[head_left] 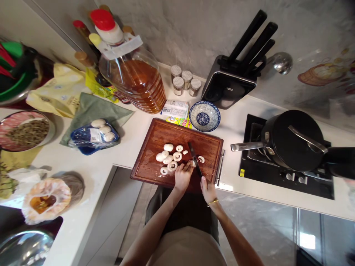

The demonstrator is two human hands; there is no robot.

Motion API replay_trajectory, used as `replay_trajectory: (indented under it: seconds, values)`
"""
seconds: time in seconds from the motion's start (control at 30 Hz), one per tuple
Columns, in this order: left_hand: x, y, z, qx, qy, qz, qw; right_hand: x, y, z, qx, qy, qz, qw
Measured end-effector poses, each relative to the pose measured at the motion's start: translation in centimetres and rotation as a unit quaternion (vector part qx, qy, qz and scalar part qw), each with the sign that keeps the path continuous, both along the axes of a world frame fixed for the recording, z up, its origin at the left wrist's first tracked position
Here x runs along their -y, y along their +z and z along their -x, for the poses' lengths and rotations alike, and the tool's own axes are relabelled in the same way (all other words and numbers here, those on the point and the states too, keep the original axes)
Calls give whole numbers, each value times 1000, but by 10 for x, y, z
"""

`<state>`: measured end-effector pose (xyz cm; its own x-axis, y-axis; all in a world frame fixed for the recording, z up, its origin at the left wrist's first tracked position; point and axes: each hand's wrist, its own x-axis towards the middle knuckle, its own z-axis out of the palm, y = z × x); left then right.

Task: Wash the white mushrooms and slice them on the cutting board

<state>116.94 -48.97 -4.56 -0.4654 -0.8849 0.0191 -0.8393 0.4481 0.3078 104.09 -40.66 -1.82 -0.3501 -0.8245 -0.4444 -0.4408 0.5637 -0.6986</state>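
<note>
On the brown wooden cutting board [155, 135], my left hand [183, 176] presses a white mushroom [193, 163] under its curled fingertips. My right hand [208, 189], with a gold bangle on its wrist, grips a knife [193, 153] by the handle. The dark blade lies right beside the held mushroom, its tip pointing away from me. Several whole white mushrooms [168, 147] are gathered left of my left hand, some with the stem side up. A mushroom slice [201, 159] rests right of the blade, and a small piece [185, 152] lies to its left.
Behind the board stand a blue-and-white bowl [204, 116], a knife block [230, 83], small jars [178, 85] and a large oil jug [133, 77]. At right, a black pot [294, 140] sits on the stove. Leftward is a blue tray [94, 136] of mushrooms.
</note>
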Motion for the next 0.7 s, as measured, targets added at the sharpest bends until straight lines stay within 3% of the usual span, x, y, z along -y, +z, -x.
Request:
replay_trajectory:
  seconds: [0.1,0.37,0.7]
  values:
    - [1,1,0,-2,1,0,1000,2,-1,-5,22,0,3,1000]
    - [0,0,-1,-22,6,-7,1000,-11,26,5,42,6,-10,999]
    - [-1,-1,-2,-17,-4,-16,1000,-20,18,7,32,27,-50,998]
